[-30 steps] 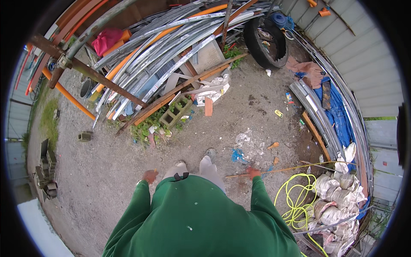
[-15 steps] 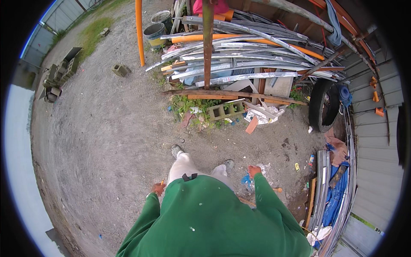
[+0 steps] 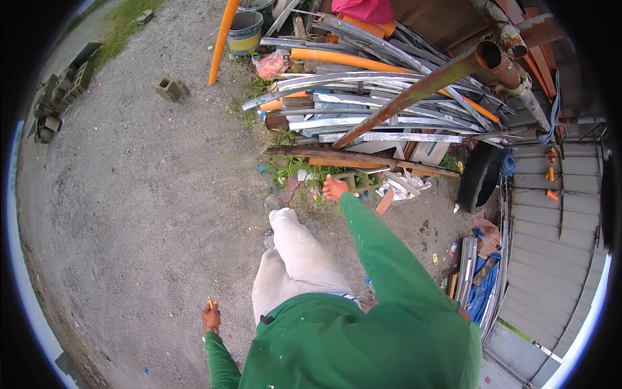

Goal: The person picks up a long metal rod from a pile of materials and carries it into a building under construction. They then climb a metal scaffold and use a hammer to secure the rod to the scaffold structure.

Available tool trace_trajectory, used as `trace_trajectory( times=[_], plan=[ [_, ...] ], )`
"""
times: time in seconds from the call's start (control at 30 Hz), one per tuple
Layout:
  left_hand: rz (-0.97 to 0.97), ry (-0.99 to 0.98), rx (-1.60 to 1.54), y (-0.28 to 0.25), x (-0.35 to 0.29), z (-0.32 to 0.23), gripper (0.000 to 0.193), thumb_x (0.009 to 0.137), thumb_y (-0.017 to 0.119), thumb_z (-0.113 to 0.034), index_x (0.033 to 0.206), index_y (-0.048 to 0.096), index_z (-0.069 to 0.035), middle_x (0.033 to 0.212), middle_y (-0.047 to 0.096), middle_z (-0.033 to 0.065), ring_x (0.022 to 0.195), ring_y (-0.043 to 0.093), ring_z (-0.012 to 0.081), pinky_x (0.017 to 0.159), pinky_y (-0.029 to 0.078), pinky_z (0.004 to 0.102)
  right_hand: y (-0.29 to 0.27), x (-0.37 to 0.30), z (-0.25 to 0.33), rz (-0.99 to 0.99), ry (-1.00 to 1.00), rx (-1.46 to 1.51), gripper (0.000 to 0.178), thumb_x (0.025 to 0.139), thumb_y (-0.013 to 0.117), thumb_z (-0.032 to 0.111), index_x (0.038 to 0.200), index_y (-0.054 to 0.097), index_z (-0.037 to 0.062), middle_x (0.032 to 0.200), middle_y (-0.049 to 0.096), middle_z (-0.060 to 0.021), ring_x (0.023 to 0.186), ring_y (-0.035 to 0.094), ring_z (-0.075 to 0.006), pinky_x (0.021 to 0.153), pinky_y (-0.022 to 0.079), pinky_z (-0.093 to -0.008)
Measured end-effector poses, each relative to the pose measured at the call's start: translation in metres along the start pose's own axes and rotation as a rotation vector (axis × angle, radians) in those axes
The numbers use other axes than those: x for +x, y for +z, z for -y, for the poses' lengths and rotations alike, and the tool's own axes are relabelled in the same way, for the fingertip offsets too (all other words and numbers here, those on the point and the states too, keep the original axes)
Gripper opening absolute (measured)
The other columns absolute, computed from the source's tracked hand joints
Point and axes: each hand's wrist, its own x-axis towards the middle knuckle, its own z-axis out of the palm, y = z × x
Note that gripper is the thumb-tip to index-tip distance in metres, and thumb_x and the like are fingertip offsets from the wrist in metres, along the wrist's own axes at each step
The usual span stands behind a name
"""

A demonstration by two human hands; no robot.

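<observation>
Jutting thin, yellow-orange, pencil-like stick (image 3: 210, 301)

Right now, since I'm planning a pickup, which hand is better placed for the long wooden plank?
Probably the right hand: it appears nearer the plank, with nothing visible in its grip. The left hand is farther back and holds a thin yellowish stick.

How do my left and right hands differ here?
Your left hand holds a thin yellow-orange stick; your right hand shows nothing held. The left hand is farther back, over gravel; the right hand is farther forward, near weeds. Both come from green sleeves.
</observation>
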Motion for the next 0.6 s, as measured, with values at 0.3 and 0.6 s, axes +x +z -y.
trace_trajectory(
  times=[0.3, 0.6],
  plan=[
    [0.130, -0.354, 0.303, -0.045, 0.002, -0.031, 0.025, 0.083, 0.066, -0.030, 0.073, 0.060, -0.008, 0.053, 0.049, -0.0007, 0.041, 0.043, 0.0093, 0.038, 0.032, 0.0268, 0.081, 0.212, 0.107, -0.474, -0.042, 0.440, 0.064, 0.090, 0.055, 0.051, 0.118, 0.050, -0.0063, 0.094, 0.063, -0.0168, 0.065, 0.064, -0.0257, 0.053, 0.054, -0.0361],
    [0.166, -0.422, 0.139, -0.063, 0.093, -0.171, 0.021, 0.088, 0.060, -0.030, 0.084, 0.060, -0.010, 0.051, 0.046, -0.0011, 0.035, 0.037, 0.0084, 0.032, 0.030, 0.0253, 0.076, 0.274, 0.114, -0.810, 0.282, 0.177, 0.039, 0.089, 0.054, 0.036, 0.106, 0.058, 0.0016, 0.100, 0.063, -0.0151, 0.087, 0.063, -0.0275, 0.066, 0.051, -0.0372]
  ],
)
